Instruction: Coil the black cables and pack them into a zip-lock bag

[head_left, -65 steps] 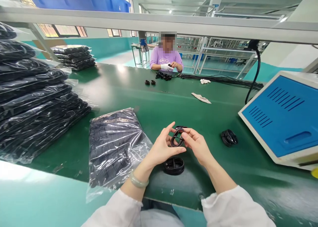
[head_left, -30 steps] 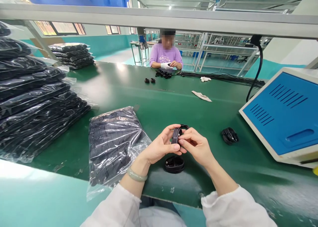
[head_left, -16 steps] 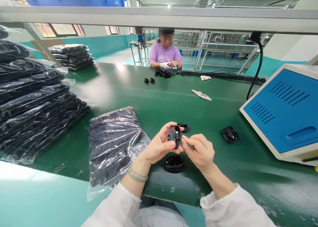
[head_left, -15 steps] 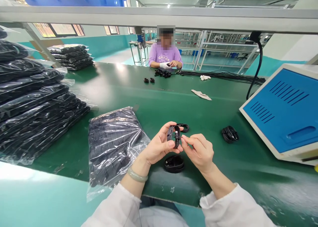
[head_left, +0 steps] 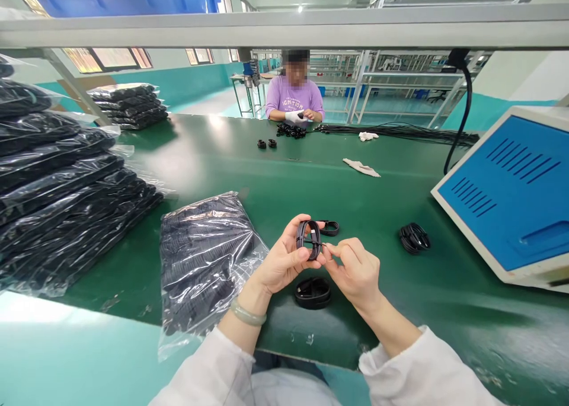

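Looks like a factory assembly workshop, judging by the long green worktop (head_left: 275,181), stacked clear bags (head_left: 53,181) of black goods, slotted blue machine (head_left: 511,195), metal racking (head_left: 413,74) and co-worker (head_left: 294,96) opposite.

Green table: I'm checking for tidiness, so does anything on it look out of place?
Mildly: a limp white piece, perhaps a glove, lies loose and discarded-looking on the table, with a crumpled one farther back. The clear bag overhangs the near edge, so it looks carelessly placed. The coil in the left hand looks ordinary.
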Available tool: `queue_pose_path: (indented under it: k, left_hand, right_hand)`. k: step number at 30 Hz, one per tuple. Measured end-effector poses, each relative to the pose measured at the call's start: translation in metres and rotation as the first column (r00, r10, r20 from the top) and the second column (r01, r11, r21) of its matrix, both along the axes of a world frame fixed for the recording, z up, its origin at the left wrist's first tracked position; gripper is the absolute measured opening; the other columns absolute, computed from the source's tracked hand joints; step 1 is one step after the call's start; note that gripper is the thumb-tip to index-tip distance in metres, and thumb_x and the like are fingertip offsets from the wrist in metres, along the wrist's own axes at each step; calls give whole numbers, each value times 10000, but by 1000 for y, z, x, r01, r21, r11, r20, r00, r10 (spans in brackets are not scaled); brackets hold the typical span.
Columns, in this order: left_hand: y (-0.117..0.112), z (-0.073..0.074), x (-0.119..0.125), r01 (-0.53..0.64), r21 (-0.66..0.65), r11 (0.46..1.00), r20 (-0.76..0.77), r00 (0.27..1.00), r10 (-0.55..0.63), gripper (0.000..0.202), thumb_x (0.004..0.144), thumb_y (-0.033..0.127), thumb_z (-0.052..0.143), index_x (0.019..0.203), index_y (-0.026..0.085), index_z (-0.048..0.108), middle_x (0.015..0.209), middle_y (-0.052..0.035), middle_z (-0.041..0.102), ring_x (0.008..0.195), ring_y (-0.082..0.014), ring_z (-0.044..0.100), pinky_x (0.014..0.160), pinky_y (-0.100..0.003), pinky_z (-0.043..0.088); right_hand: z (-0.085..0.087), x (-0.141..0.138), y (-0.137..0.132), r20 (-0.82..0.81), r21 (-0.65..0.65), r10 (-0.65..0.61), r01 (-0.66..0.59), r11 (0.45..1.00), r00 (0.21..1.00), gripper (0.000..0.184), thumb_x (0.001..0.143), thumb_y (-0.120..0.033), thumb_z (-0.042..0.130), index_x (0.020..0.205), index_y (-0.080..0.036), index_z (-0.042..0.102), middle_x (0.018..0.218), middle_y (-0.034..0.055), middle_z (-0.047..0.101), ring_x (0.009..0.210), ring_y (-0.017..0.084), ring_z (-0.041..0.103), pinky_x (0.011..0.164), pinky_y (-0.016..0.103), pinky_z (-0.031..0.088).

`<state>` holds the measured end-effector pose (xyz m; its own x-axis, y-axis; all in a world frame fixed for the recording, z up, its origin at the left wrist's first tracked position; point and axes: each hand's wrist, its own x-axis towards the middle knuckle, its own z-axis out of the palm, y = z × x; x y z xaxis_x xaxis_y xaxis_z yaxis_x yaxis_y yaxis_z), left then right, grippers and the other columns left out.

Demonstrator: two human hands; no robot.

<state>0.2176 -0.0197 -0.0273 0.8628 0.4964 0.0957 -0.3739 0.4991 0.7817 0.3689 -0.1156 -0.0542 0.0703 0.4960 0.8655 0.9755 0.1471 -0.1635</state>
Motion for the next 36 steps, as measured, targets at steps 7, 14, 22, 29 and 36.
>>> queue_pose_path:
  k: [7, 14, 22, 29, 36]
  left_hand:
    - [-1, 0, 0, 25, -4, 1000, 27, 999, -25, 613, 787, 306, 827, 1316, 379, 528, 1498, -68, 489, 844, -123, 723, 724, -207, 594]
    - [1, 3, -3, 11, -30, 999, 17, 1000, -11, 642, 784, 316, 828, 1331, 354, 493, 1496, -71, 499, 879, -139, 735, 769, -221, 591]
    - [2, -9, 11, -247, 165, 955, -170, 947, 274, 541, 836, 289, 763, 1292, 278, 472, 1145, -40, 659, 1072, -199, 663, 988, -356, 472]
    - [-2, -34, 28, -287, 425, 858, -380, 804, 457, 229, 896, 341, 612, 1055, 179, 638, 977, -55, 686, 913, -176, 626, 864, -306, 473]
    - [-4, -38, 27, -311, 647, 696, -437, 596, 673, 106, 821, 148, 606, 895, 192, 668, 1008, -80, 663, 1111, -268, 558, 1066, -464, 370]
  right_hand:
    - [-4, 1, -1, 33, 32, -13, 12, 999, 999, 87, 931, -147, 645, 893, -224, 629, 750, 31, 672, 607, 126, 592, 563, 255, 448]
    - [-10, 9, 2, 26, -54, 74, -73, 996, 997, 102, 956, -177, 611, 966, -220, 703, 808, 40, 696, 654, 137, 612, 633, 271, 443]
    - [-45, 70, 27, -174, -379, -261, 180, 908, 950, 407, 1007, -472, 492, 1242, -183, 655, 1134, 125, 674, 985, 257, 619, 824, 363, 462]
    - [-65, 74, 43, -255, -609, -236, 34, 792, 938, 479, 957, -563, 531, 1319, -255, 598, 1314, 115, 644, 1185, 332, 518, 949, 476, 369]
    - [-46, 67, 37, -314, -452, -175, 15, 892, 933, 365, 977, -521, 542, 1225, -270, 633, 1176, 75, 706, 1092, 291, 557, 932, 442, 324]
